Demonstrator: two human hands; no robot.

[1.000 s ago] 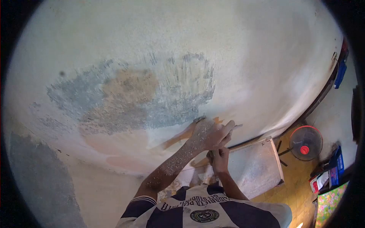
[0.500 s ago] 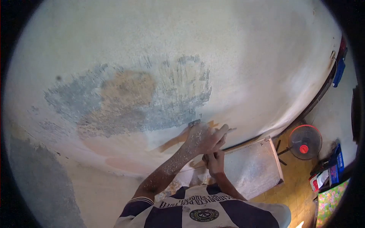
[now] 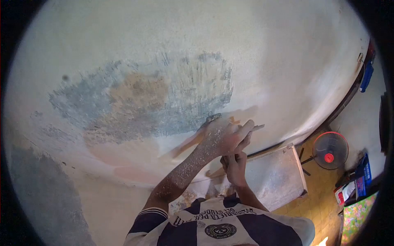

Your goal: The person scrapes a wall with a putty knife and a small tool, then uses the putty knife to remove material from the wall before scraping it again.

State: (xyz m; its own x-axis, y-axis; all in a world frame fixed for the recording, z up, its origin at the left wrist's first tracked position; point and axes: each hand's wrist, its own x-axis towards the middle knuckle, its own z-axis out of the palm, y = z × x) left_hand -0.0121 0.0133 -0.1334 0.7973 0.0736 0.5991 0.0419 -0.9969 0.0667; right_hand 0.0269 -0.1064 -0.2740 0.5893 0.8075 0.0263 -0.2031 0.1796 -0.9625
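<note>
My left hand (image 3: pixel 225 137), dusted with white powder along the forearm, is closed around a scraper-like tool (image 3: pixel 214 117). The tool's dark flat head lies against the wall, at the lower right edge of a rough grey-blue patch (image 3: pixel 180 117). A narrow pale end sticks out past my fingers on the right, and a bit of orange shows above the knuckles. Just below, my right hand (image 3: pixel 235 169) is closed in front of my chest, close under the left wrist. What it holds, if anything, is hidden.
The pale wall (image 3: pixel 283 61) fills most of the view, with a brownish area inside the patch. To the lower right are a dusty white panel or tabletop (image 3: pixel 275 176), a red-rimmed fan (image 3: pixel 330 150) on the yellowish floor, boxes (image 3: pixel 361 182) and a flowered cloth (image 3: pixel 359 213).
Both hands have moved a little up the view, with the tool sliding up and slightly right along the patch's edge. My right hand stays closed under the left.
</note>
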